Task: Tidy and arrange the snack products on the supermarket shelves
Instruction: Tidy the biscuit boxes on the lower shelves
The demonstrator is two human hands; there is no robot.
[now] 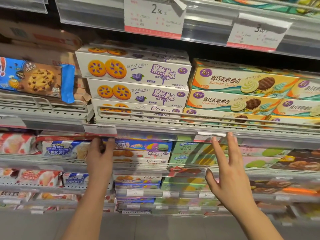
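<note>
White blueberry jam biscuit boxes lie stacked on the middle shelf, with yellow sandwich cookie boxes stacked to their right. My left hand reaches up under that shelf's front rail. Its fingertips and thumb touch the lower edge of a small price label, just left of a blue macaron box. My right hand is raised with its fingers spread and holds nothing. Its fingertips are at the rail below the yellow boxes.
A blue chocolate-chip cookie pack lies on the left shelf, in front of a brown carton. Wafer packs and green boxes fill the lower shelves. Large price tags hang from the upper rail.
</note>
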